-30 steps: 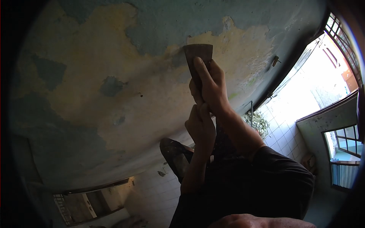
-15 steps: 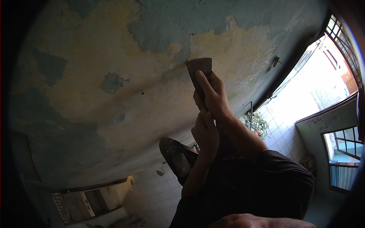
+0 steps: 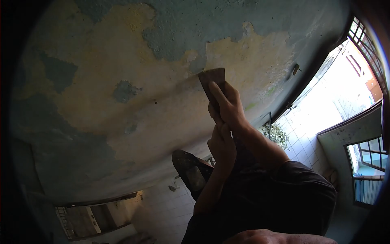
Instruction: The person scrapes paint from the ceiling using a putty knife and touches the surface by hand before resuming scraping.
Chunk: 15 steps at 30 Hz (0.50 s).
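Note:
A broad-bladed scraper [image 3: 213, 75] points up toward the wall, its flat edge right at the peeling paint. My right hand [image 3: 229, 99] is wrapped around it close below the blade, the thumb laid along the metal. Lower down, my left hand [image 3: 222, 142] is closed around the handle end, just under the right one; most of the handle is hidden by my fingers. On the wall [image 3: 174, 110], bluish-green paint stays in patches around a bared yellowish area.
My shoe [image 3: 185, 166] rests near the wall's foot on the tiled floor [image 3: 166, 207], by a small flake of debris [image 3: 173, 188]. Plaster rubble [image 3: 277, 135] is heaped beside the bright doorway. A window [image 3: 369, 156] is at the right, and a latch [image 3: 296, 69] juts from the wall.
The scraper and both hands have moved slightly down along the wall. The whole view has shifted a little too; both hands keep the same grip.

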Tool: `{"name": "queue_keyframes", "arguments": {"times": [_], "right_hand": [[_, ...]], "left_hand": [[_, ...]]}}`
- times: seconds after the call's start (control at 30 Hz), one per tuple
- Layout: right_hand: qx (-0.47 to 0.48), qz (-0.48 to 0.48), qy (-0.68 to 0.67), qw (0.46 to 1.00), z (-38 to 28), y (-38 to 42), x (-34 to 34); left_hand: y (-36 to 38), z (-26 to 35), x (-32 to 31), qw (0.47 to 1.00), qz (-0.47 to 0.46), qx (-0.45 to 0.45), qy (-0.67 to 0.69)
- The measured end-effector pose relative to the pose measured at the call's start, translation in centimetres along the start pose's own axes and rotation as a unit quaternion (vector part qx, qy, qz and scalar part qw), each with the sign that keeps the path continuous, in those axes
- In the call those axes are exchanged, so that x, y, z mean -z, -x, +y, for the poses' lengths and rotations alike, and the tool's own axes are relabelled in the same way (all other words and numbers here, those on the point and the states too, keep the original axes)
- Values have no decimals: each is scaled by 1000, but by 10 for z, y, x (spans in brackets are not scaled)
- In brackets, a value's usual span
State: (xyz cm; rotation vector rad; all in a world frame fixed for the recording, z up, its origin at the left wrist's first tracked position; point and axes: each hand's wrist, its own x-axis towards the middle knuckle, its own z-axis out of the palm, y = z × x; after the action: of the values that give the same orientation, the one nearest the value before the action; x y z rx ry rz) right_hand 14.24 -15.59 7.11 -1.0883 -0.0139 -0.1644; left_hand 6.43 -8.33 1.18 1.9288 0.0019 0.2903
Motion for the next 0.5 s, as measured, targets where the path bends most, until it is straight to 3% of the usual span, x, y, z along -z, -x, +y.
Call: {"name": "queue_keyframes", "arguments": {"times": [0.5], "right_hand": [[-12,-33,-15,999,10,9,-10]], "left_hand": [[4,-16,9,999,43,-13,20]]}}
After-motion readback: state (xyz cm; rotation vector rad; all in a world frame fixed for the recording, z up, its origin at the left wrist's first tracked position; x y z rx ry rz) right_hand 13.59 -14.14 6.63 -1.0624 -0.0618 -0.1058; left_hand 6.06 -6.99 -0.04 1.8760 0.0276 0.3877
